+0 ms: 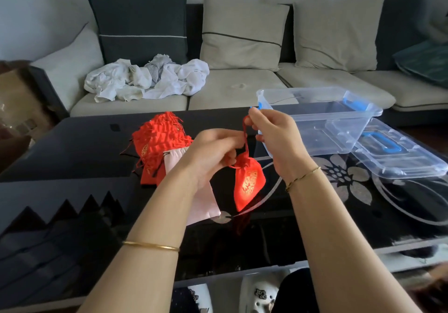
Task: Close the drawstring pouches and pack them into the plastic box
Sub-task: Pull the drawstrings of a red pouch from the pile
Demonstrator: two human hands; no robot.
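Pouch [248, 181], red with gold print, hangs just above the bench [72, 147] between the two hands, its neck gathered tight. The left grip [213, 150] is curled at that neck and pinches it from the left. The right grip [274, 138] is raised higher and pinches the red cord [245, 133], which runs taut from its fingertips down to the neck. Behind the left grip lies a pile [157, 140] of more red pouches, with a pink pouch [203, 201] flat on the bench beside it, partly under the left forearm. The clear box [320, 118] stands open at the far right of the bench, near the right grip, with its lid [397, 157] lying just beside it to the right. Beyond the bench is a sofa [242, 89] with crumpled clothes [145, 80] on its seat.
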